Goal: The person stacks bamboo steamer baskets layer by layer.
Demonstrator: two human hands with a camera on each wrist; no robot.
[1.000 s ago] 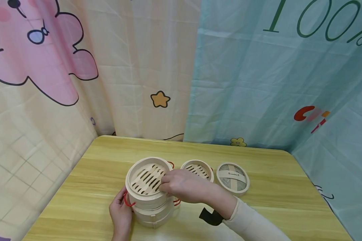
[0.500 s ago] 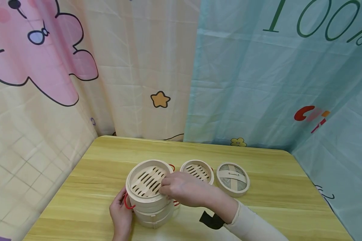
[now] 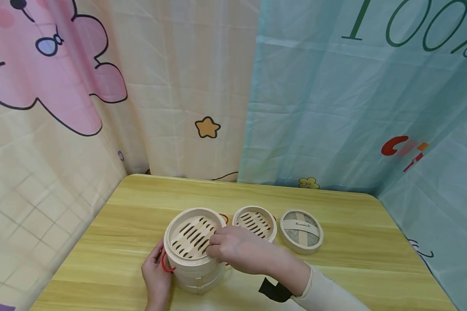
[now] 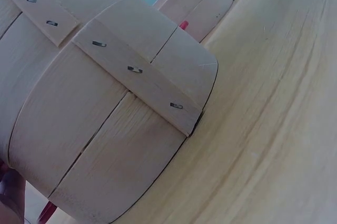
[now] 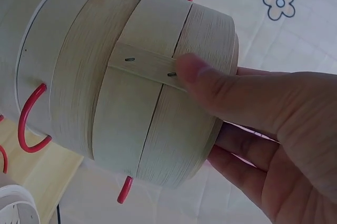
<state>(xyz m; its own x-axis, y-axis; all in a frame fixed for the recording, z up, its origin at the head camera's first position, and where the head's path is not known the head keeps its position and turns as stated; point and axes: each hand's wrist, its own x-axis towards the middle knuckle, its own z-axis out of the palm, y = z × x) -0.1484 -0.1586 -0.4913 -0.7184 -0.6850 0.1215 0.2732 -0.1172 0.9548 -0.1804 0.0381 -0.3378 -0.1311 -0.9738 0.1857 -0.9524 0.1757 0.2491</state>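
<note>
A round bamboo steamer basket (image 3: 190, 268) with a slatted base and red loop handles sits on top of a similar lower basket (image 3: 196, 283). My right hand (image 3: 235, 249) pinches the upper basket's near right rim; in the right wrist view the thumb (image 5: 202, 79) lies on its outer wall and the other fingers reach over the rim. On the left side of the stack, my left hand (image 3: 156, 276) holds the wall beside a red handle (image 3: 165, 262). The left wrist view shows the lower basket (image 4: 121, 113) on the table, with part of that hand at the lower left edge.
A smaller slatted basket (image 3: 270, 237) stands behind my right hand. To its right lies a round woven lid (image 3: 313, 246) with a bamboo strap. A black strap (image 3: 274, 290) hangs at the right wrist. Curtains (image 3: 179, 86) rise behind the wooden table (image 3: 354, 242).
The upper basket has come down and now sits closer on the lower one, with less gap showing. My right hand has lowered with it. The left hand has stayed nearly still.
</note>
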